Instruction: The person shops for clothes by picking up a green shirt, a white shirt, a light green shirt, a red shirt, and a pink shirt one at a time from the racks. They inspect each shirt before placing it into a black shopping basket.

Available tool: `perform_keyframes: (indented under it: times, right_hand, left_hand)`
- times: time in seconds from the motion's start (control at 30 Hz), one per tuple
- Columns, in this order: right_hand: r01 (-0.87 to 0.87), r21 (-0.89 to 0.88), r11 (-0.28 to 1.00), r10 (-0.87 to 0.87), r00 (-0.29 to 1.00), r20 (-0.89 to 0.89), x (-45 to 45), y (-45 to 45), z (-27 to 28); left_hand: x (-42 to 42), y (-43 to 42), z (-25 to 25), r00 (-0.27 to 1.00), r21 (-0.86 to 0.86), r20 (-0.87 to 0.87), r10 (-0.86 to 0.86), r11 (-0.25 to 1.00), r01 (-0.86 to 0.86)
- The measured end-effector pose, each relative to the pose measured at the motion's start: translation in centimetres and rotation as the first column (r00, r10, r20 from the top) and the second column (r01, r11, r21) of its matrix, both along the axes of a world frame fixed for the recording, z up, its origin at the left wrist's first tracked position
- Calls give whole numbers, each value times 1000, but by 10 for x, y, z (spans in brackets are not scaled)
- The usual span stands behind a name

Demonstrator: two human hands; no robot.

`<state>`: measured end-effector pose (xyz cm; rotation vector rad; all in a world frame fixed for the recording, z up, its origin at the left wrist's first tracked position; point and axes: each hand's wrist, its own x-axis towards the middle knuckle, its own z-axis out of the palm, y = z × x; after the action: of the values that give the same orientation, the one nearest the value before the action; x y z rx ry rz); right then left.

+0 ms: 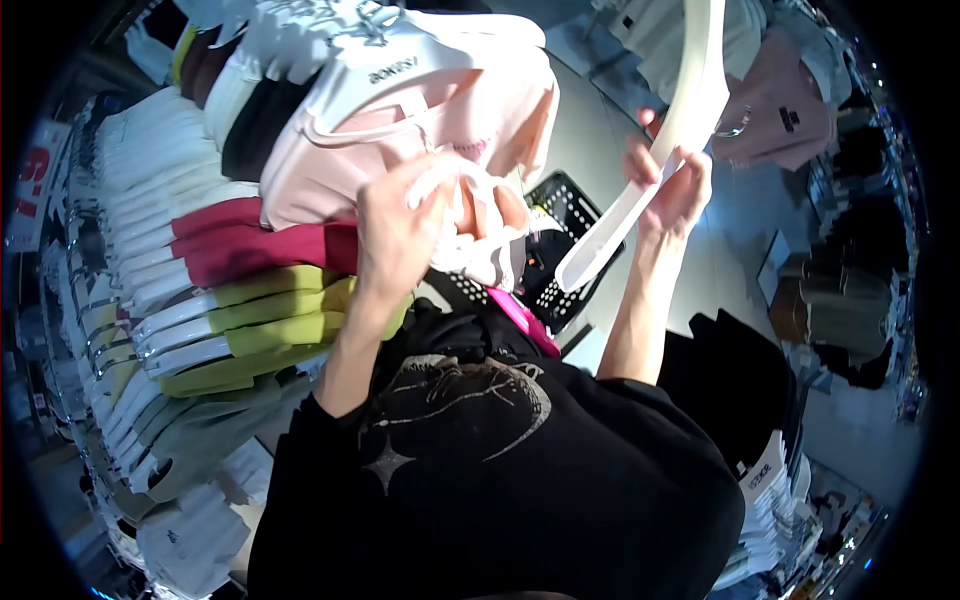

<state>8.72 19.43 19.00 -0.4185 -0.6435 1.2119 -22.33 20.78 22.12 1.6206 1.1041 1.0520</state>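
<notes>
My left hand is closed on a bunched pale pink garment, its fingers gathered at the cloth. My right hand grips a white clothes hanger near its middle, and the hanger slants up past the top edge of the view. Just beyond my left hand, a light pink top hangs on a lettered white hanger. Below and between my hands is a black perforated basket with dark items and something bright pink inside.
A rack on the left carries white hangers with red tops, yellow-green tops and grey-green tops. More clothes hang at right, including a pink shirt. Black garments are close by my right elbow.
</notes>
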Motion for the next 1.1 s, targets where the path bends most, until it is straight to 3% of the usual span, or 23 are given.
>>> perform_keyframes:
  times: [0.07,0.2,0.3,0.37,0.4,0.47,0.5,0.53,0.57,0.6,0.7,0.73,0.77,0.83,0.93,1.0,1.1]
  right_hand:
    - [-18,89,996,39,969,-245,-3,1,3]
    - [310,67,948,-306,950,-67,-31,10,14]
    - [257,149,955,-248,966,-76,-46,24,-2]
    - [205,185,961,-227,968,105,-61,25,-25]
    - [188,179,966,-229,943,242,-60,21,-34]
    - [159,-6,987,-133,844,519,-42,6,-63]
    - [177,-119,977,-51,736,675,-28,-4,-80]
    - [138,-216,966,57,707,705,-22,-11,-84]
    - [199,-226,954,43,654,755,-26,-18,-73]
    - [200,-259,945,92,596,798,-24,-20,-65]
    - [214,-241,946,100,515,851,-21,-20,-42]
    - [196,-216,957,90,507,857,-20,-19,-35]
    - [134,-194,972,104,498,861,-13,-18,-32]
    - [77,-215,974,158,449,879,-1,-17,-30]
    - [75,-234,969,193,352,916,6,-16,-21]
    - [78,-314,946,289,233,928,9,-14,7]
    - [44,-357,933,344,172,923,11,-6,12]
  left_hand:
    - [9,10,5,996,64,82,-45,997,40]
    - [27,19,16,992,115,87,-96,990,86]
    - [30,26,23,962,-18,207,-179,982,187]
    - [32,32,27,969,24,247,10,1000,-16]
    - [24,37,34,986,7,148,75,997,-77]
    - [-12,60,41,983,44,-45,179,983,-177]
    - [-17,65,41,982,178,31,187,966,-190]
    - [-25,66,43,964,224,-112,242,951,-213]
    - [-34,67,44,920,270,-252,300,935,-230]
    - [-40,70,42,916,389,-276,293,905,-172]
    - [-66,78,32,923,183,-314,222,968,-171]
    - [-66,73,38,909,168,-338,245,966,-198]
    - [-70,76,36,893,259,-373,250,953,-159]
    - [-71,66,47,858,152,-451,245,969,-197]
    - [-72,61,53,912,5,-356,203,976,-216]
    - [-68,54,62,886,44,-417,204,978,-205]
    - [-61,42,64,819,202,-529,220,971,-130]
